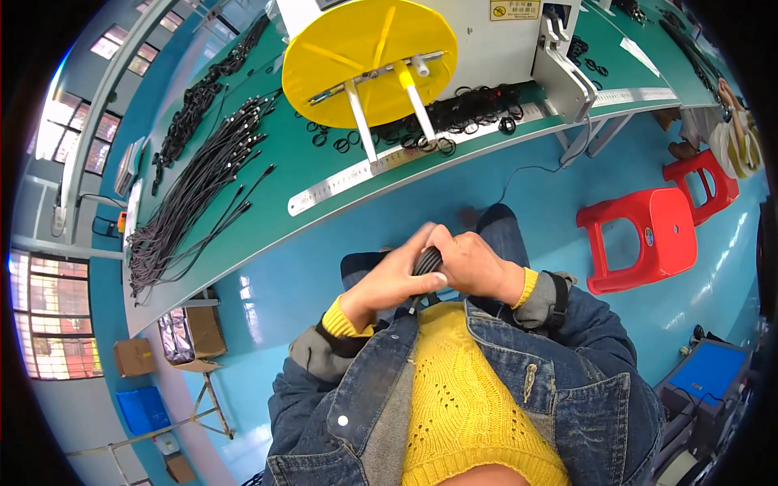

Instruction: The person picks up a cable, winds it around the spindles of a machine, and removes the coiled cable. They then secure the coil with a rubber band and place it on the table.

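left hand (395, 279) grasps coil of black cable (428, 261), thumb on near side; right hand (478, 263) is curled on its right side, fingertips partly hidden. coil is in front of yellow sweater (478, 397). for good work, i would keep loops snug, without kink, and hanging cable end (414, 306) away from jacket (365, 397). gap separates hands from edge of counter (271, 178), farther away. yellow wheel (348, 53) stands far; red stool (671, 235), right, well apart.

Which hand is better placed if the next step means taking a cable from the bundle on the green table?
Probably the left hand: the cable bundle lies toward the person's left, and the right hand is farther away. Both hands are on the coiled black cable, though.
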